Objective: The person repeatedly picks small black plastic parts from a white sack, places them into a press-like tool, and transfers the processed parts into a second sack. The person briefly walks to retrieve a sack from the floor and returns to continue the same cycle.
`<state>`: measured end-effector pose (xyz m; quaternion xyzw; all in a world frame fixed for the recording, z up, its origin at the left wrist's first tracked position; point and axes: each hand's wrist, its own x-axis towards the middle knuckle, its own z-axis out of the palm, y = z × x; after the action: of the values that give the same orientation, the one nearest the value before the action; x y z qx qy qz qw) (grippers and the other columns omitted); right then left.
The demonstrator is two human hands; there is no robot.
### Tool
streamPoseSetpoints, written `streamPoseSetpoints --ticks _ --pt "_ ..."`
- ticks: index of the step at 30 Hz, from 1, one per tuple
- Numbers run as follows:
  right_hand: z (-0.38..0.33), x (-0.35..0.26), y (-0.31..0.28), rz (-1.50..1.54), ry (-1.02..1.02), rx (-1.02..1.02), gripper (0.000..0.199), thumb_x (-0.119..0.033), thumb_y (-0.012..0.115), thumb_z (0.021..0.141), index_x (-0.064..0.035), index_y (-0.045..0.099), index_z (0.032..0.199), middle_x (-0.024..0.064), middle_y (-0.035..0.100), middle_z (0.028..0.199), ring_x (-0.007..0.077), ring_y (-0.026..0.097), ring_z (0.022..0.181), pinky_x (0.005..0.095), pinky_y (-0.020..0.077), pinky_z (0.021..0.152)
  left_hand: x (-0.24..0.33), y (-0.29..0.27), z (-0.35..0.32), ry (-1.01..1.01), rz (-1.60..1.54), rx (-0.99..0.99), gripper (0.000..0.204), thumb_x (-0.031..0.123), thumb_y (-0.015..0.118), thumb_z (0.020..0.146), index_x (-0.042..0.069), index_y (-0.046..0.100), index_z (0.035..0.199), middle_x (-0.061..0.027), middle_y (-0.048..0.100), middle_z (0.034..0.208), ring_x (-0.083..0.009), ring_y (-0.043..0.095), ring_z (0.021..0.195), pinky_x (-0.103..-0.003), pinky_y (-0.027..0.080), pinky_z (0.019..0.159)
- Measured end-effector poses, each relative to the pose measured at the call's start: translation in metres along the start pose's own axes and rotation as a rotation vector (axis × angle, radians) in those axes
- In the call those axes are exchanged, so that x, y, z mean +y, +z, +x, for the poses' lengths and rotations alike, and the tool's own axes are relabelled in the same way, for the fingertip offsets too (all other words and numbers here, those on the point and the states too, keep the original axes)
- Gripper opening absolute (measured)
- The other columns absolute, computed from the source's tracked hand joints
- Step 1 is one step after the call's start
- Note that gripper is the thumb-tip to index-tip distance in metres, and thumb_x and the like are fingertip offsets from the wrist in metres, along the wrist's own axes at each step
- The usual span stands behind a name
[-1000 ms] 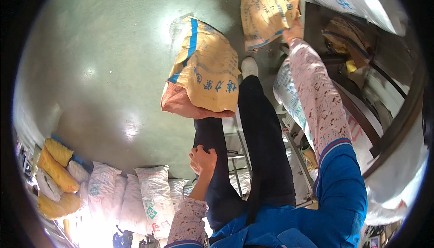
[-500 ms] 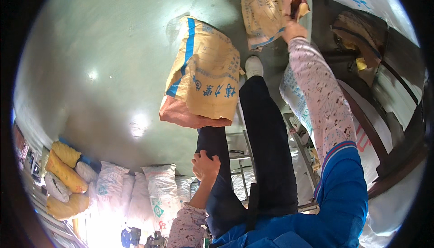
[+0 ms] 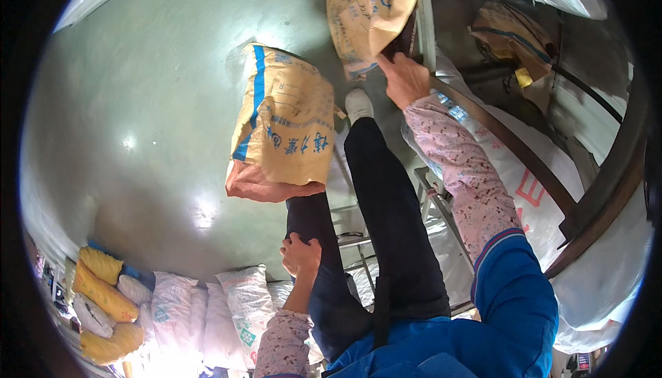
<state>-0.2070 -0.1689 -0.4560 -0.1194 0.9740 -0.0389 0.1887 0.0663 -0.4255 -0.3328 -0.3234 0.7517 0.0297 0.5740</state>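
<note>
Right hand lower now, gripping tan sack above glossy green floor.

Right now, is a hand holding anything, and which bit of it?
The right hand grips the tan paper sack at its lower edge. The left hand holds nothing.

the big paper sack lies on the floor, and all places here are told from it. to its right, farther ahead, a second paper sack hangs at a metal frame, and the right hand touches it. just right of the big sack is a shoe. behind it, nearer the person, the left hand rests on the thigh. far behind to its left is a row of filled bags.
</note>
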Motion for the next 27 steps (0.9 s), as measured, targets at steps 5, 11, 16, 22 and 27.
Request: streamPoseSetpoints --ticks 5,11,16,22,27 --pt "0.009 -0.02 -0.01 0.051 -0.026 -0.017 0.035 -0.004 0.059 0.073 -0.0176 0.056 0.105 0.0111 0.053 0.077 0.0302 0.059 0.071 0.0434 0.0457 0.057 0.001 0.004 0.002 0.001 0.029 0.002 0.04 0.03 0.057 0.072 0.008 0.055 0.105 -0.0147 0.053 0.109 -0.0338 0.052 0.103 -0.046 0.049 0.08" --pt "0.002 -0.022 -0.021 0.074 -0.083 -0.007 0.035 -0.006 0.059 0.076 -0.0185 0.054 0.108 0.011 0.052 0.072 0.0304 0.059 0.067 0.0437 0.0456 0.055 0.004 0.005 0.004 -0.006 0.075 -0.003 0.041 0.03 0.058 0.071 0.008 0.055 0.106 -0.0141 0.053 0.11 -0.0335 0.052 0.104 -0.046 0.049 0.08" --pt "-0.004 -0.034 -0.032 0.104 -0.104 -0.046 0.035 -0.01 0.058 0.076 -0.0202 0.055 0.109 0.0088 0.051 0.071 0.0276 0.058 0.064 0.0414 0.0447 0.053 0.006 0.006 0.005 0.009 0.096 0.003 0.041 0.029 0.058 0.072 0.008 0.054 0.107 -0.0148 0.053 0.11 -0.0338 0.052 0.102 -0.046 0.05 0.078" --pt "-0.007 -0.059 -0.041 0.229 -0.134 -0.002 0.045 -0.006 0.062 0.072 -0.0174 0.054 0.115 0.0081 0.051 0.073 0.0266 0.056 0.065 0.0407 0.0441 0.055 0.009 0.005 0.006 0.014 0.121 0.012 0.041 0.029 0.057 0.072 0.007 0.054 0.107 -0.0157 0.053 0.11 -0.0341 0.052 0.103 -0.046 0.05 0.079" --pt "-0.017 -0.044 -0.035 0.292 -0.079 -0.01 0.048 -0.005 0.062 0.071 -0.0161 0.054 0.117 0.0105 0.054 0.077 0.0325 0.057 0.07 0.044 0.0449 0.058 0.009 0.003 0.004 0.011 0.11 0.001 0.042 0.03 0.057 0.072 0.007 0.054 0.107 -0.0159 0.052 0.111 -0.0341 0.052 0.104 -0.046 0.05 0.08"
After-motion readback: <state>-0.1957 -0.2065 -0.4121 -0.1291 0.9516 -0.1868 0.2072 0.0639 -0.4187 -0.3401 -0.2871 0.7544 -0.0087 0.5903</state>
